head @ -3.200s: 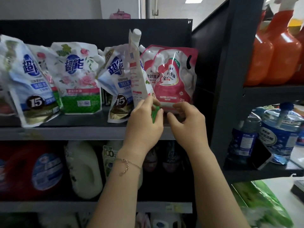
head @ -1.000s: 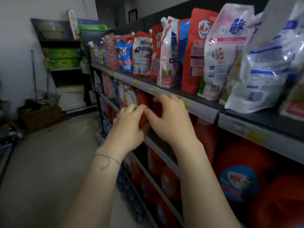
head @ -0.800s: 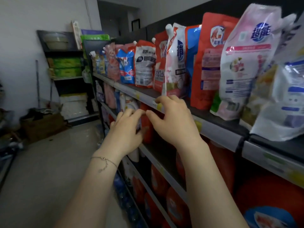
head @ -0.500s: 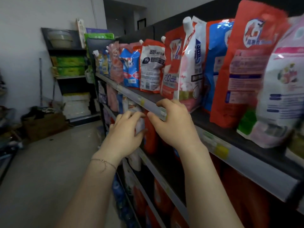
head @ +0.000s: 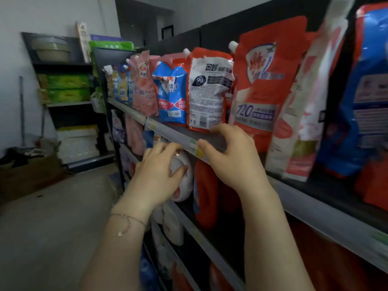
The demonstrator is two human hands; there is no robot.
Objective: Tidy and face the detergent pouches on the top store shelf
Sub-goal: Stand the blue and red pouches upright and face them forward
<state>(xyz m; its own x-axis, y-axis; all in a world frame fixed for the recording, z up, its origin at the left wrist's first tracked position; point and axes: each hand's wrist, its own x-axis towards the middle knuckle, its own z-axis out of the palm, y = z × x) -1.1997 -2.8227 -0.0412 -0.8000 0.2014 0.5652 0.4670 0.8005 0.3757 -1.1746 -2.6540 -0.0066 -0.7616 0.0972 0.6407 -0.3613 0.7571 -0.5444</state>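
A row of detergent pouches stands on the top shelf [head: 176,134], which runs away to the left. A white-and-red pouch [head: 209,91] marked 99 stands just above my hands, with a blue-and-red pouch [head: 172,95] to its left and a big red pouch [head: 260,80] marked 120 to its right. My right hand [head: 233,158] hovers over the shelf's front edge below the white-and-red pouch, fingers curled, holding nothing. My left hand [head: 159,175] is lower, in front of the second shelf, fingers apart and empty.
Red and white detergent bottles [head: 204,194] fill the lower shelves behind my hands. A dark rack [head: 63,85] with green packs stands at the aisle's far end. A cardboard box [head: 29,175] sits on the floor at the left.
I have turned from the shelf's right end and moved left along the aisle. Both hands let go of the pink pouch and now travel empty along the shelf edge.
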